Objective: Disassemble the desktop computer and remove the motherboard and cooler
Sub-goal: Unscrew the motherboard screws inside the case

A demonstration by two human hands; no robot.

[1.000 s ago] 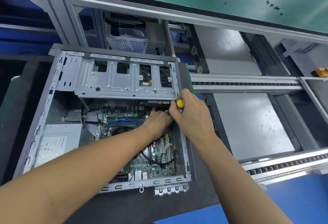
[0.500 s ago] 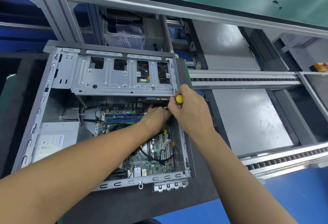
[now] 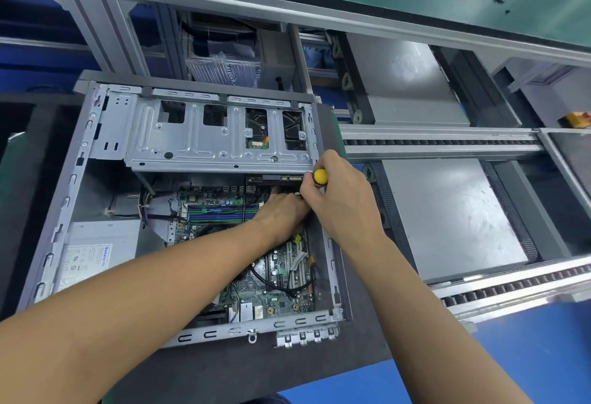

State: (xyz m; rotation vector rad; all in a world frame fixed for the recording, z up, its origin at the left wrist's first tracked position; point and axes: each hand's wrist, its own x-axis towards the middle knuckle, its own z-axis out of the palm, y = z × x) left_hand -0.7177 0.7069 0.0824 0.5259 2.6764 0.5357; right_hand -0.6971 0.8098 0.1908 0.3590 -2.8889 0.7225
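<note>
Right hand [image 3: 342,192] is wrapped tight round the yellow-capped screwdriver [image 3: 320,177], working at the far right corner of the open desktop case [image 3: 54,211], just under the drive cage [image 3: 198,141]. Left hand [image 3: 283,211] reaches in beside it, touching the right. Its fingertips are tucked out of sight, so I cannot tell what they are doing. The motherboard [image 3: 281,279] lies flat on the case floor along the right wall, with a black cable [image 3: 275,285] looped across it. I'd call that board light, thin and fragile: lift it by its bare edges, never by the slots. The cooler is hidden under the left forearm.
</note>
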